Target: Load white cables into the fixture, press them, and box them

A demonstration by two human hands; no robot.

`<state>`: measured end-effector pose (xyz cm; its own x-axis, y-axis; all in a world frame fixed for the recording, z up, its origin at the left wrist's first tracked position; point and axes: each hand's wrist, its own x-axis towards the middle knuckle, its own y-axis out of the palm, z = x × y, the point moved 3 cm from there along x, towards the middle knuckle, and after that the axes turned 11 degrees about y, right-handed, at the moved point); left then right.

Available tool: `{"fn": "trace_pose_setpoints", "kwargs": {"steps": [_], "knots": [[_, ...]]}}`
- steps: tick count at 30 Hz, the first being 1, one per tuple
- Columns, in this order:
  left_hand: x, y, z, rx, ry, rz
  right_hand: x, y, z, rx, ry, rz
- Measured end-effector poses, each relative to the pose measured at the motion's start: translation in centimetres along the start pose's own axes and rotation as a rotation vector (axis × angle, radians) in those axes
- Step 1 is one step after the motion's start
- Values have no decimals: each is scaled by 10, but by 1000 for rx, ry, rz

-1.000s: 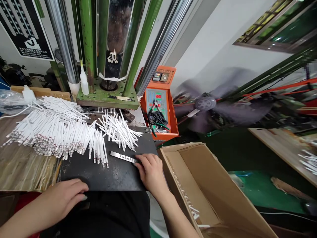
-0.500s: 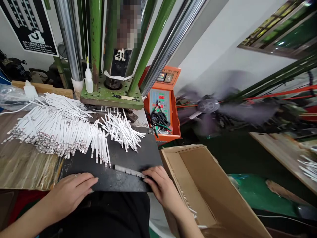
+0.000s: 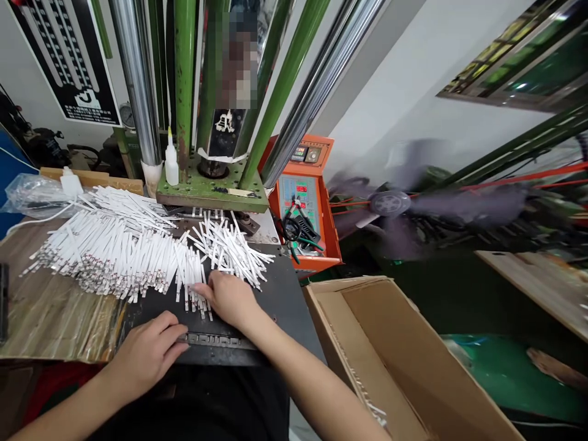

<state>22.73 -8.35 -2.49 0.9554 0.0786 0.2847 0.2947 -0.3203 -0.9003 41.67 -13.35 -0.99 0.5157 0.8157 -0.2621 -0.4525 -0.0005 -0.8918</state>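
Observation:
My left hand (image 3: pixel 151 348) is closed on the left end of a narrow grey slotted metal bar (image 3: pixel 218 340), which lies along the table's front edge. Small notches run along the bar's top. My right hand (image 3: pixel 232 299) reaches over the bar into the white strips, thumb and curled fingers on their near ends; the fingertips are partly hidden. A large heap of thin white strips (image 3: pixel 114 245) with small metal-looking ends spreads to the left. Beside it, a smaller heap of white strips (image 3: pixel 232 248) lies loosely crossed, just beyond my right hand.
Behind the heaps stands a green press base (image 3: pixel 211 197) with upright columns and a white dropper bottle (image 3: pixel 171 166). An orange control box (image 3: pixel 331 236) holds pliers. On the right are an open cardboard box (image 3: pixel 386 343) with a few strips and a spinning fan (image 3: pixel 390 203).
My right hand has left the bar's right end and moved up and left to the strips. My left hand has come to the bar's left end. The bar now sits lower and further left.

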Motion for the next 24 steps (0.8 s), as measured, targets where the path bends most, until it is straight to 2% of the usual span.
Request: {"fn": "trace_pose_setpoints", "kwargs": {"steps": [2,4,6,10,14,20,24], "knots": [[-3,1,-1,-18,-9,-30,12,0,16,-33,22,38],[-5,1,-2,-26,-15,-57,20,0,24,6,-16,84],[-5,3,-3,-21,-16,-80,25,-5,19,60,-47,115],[1,4,-1,5,-10,-90,28,-18,-7,193,-63,103],[13,-4,4,30,-16,-61,25,-16,-23,400,-25,67],[29,-18,10,3,-94,-47,24,-7,-17,526,-45,37],[33,-10,1,15,-56,7,21,-11,-17,525,-65,29]]}}
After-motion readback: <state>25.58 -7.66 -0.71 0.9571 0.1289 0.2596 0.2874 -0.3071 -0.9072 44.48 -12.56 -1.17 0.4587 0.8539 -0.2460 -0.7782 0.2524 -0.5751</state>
